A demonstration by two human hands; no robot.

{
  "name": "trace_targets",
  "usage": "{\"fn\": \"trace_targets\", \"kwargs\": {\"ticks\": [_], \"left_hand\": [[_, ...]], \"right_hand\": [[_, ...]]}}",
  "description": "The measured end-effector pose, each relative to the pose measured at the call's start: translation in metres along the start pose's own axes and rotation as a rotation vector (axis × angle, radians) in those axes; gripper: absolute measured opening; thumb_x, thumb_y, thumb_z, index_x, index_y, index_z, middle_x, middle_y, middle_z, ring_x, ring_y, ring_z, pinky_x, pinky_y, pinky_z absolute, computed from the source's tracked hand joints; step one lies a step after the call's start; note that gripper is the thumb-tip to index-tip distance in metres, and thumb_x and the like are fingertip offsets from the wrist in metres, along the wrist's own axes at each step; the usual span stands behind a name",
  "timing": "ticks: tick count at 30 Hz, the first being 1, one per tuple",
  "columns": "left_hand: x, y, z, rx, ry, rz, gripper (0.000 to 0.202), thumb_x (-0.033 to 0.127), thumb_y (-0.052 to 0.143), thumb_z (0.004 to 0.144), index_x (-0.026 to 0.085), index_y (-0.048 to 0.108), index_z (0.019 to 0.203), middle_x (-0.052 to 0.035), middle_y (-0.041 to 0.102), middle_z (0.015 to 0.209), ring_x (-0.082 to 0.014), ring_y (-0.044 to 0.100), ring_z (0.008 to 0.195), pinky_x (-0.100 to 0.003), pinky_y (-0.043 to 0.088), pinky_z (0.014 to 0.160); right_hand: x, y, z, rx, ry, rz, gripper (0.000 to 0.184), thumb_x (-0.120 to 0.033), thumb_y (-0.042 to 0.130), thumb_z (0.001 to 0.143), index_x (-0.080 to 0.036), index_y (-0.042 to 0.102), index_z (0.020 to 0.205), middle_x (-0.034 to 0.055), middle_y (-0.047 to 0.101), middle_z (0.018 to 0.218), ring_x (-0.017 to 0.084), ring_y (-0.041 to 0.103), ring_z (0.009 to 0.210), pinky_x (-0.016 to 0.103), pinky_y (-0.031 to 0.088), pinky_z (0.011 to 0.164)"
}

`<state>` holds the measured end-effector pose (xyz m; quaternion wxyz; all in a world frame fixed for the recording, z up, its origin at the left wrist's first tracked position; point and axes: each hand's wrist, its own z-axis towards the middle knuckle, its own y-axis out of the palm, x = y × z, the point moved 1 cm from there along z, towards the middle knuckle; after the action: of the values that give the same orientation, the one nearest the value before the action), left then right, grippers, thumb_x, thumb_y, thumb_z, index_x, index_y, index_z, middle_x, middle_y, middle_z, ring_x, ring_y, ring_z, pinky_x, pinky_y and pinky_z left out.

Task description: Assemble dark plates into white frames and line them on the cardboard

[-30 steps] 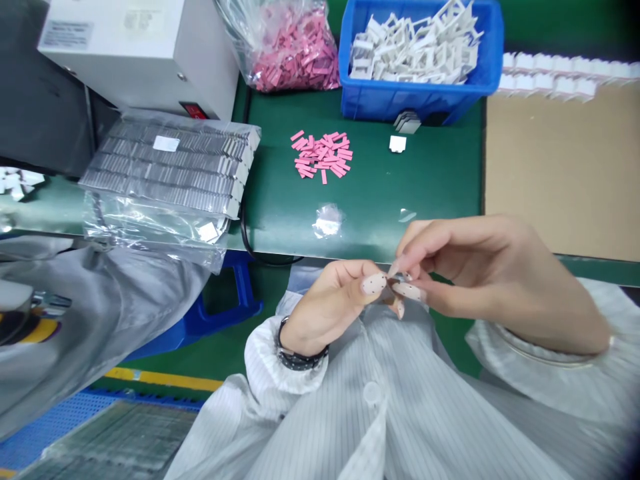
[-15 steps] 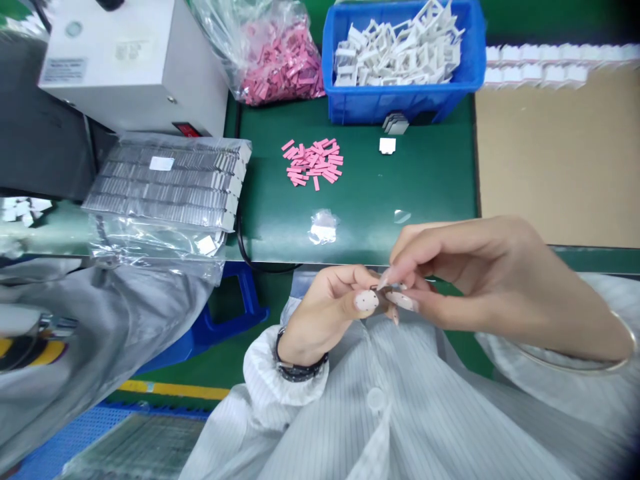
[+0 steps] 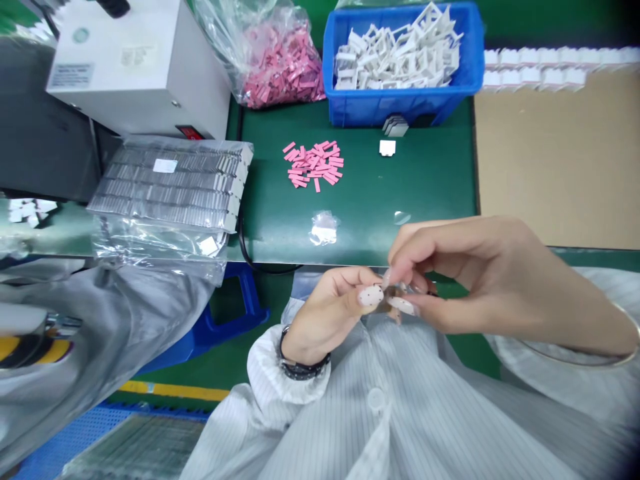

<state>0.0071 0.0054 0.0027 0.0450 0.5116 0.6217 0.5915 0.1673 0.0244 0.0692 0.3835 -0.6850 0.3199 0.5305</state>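
My left hand point(image 3: 331, 312) and my right hand point(image 3: 475, 277) meet just in front of the bench edge, fingertips almost touching. Both are closed in a pinch around something small, mostly covered by the fingers; a thin greyish edge shows, but its kind cannot be made out. On the bench beyond them lie a clear film scrap point(image 3: 401, 217) and a shiny clear patch point(image 3: 324, 228). Farther back are a loose pile of pink strips point(image 3: 315, 164) and a small white-faced plate point(image 3: 387, 147). Several similar plates point(image 3: 395, 125) lean against the blue bin.
The blue bin point(image 3: 400, 108) holds white plastic frames point(image 3: 400, 57). Left of it stand a bag of pink pieces point(image 3: 285, 67), a white machine box point(image 3: 130, 73) and wrapped rows of grey plates point(image 3: 170, 180). Cardboard point(image 3: 555, 160) bears white pieces point(image 3: 530, 77). A co-worker's sleeve point(image 3: 150, 320) is at left.
My fingers have shifted slightly around the small item, the left thumb moving a little to the right. The view has moved slightly; the bench things lie as before.
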Motion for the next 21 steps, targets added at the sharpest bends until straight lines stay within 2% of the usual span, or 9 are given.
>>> {"fn": "trace_targets", "kwargs": {"ticks": [5, 11, 13, 17, 19, 21], "left_hand": [[-0.001, -0.003, -0.001, -0.020, 0.027, -0.010, 0.035, 0.047, 0.075, 0.070, 0.013, 0.066, 0.070, 0.0000, 0.060, 0.063, -0.0101, 0.056, 0.060, -0.026, 0.046, 0.067], [0.000, -0.009, -0.001, -0.009, 0.059, -0.036, 0.037, 0.049, 0.074, 0.069, 0.013, 0.065, 0.069, -0.0010, 0.059, 0.063, -0.0115, 0.056, 0.062, -0.025, 0.043, 0.066], [0.002, -0.014, -0.003, 0.027, 0.064, -0.030, 0.039, 0.050, 0.074, 0.069, 0.013, 0.066, 0.070, -0.0015, 0.060, 0.064, -0.0115, 0.055, 0.063, -0.025, 0.042, 0.067], [0.011, -0.033, -0.014, 0.167, 0.141, -0.043, 0.036, 0.050, 0.073, 0.070, 0.014, 0.069, 0.074, -0.0018, 0.061, 0.069, -0.0120, 0.054, 0.068, -0.026, 0.042, 0.070], [0.016, -0.044, -0.020, 0.249, 0.209, -0.084, 0.033, 0.047, 0.074, 0.070, 0.015, 0.070, 0.076, -0.0007, 0.059, 0.068, -0.0118, 0.054, 0.070, -0.026, 0.043, 0.071], [0.020, -0.054, -0.024, 0.291, 0.246, -0.119, 0.032, 0.046, 0.076, 0.068, 0.015, 0.070, 0.076, -0.0002, 0.058, 0.067, -0.0115, 0.052, 0.069, -0.026, 0.043, 0.070]], "right_hand": [[0.000, 0.000, 0.006, -0.032, 0.006, -0.024, 0.010, -0.025, 0.069, 0.079, -0.018, 0.064, 0.073, 0.0007, 0.061, 0.069, 0.010, 0.055, 0.060, 0.022, 0.045, 0.050], [0.003, 0.009, 0.012, -0.005, -0.072, -0.170, 0.012, -0.023, 0.064, 0.084, -0.019, 0.061, 0.073, 0.0000, 0.059, 0.071, 0.009, 0.053, 0.060, 0.022, 0.042, 0.052], [0.001, 0.010, 0.012, -0.025, -0.139, -0.226, 0.009, -0.019, 0.063, 0.085, -0.019, 0.060, 0.075, -0.0002, 0.059, 0.075, 0.009, 0.053, 0.064, 0.022, 0.042, 0.056], [0.000, 0.008, 0.018, -0.200, -0.178, -0.142, 0.010, -0.021, 0.065, 0.084, -0.020, 0.060, 0.075, 0.0000, 0.057, 0.079, 0.010, 0.054, 0.070, 0.024, 0.042, 0.063], [0.008, 0.007, 0.032, -0.163, -0.135, -0.155, 0.012, -0.025, 0.066, 0.083, -0.020, 0.060, 0.073, 0.0001, 0.057, 0.079, 0.012, 0.052, 0.070, 0.026, 0.040, 0.064], [0.022, 0.009, 0.053, -0.052, -0.082, -0.272, 0.013, -0.026, 0.067, 0.081, -0.019, 0.060, 0.073, 0.0010, 0.058, 0.080, 0.014, 0.052, 0.074, 0.028, 0.039, 0.068]]}}
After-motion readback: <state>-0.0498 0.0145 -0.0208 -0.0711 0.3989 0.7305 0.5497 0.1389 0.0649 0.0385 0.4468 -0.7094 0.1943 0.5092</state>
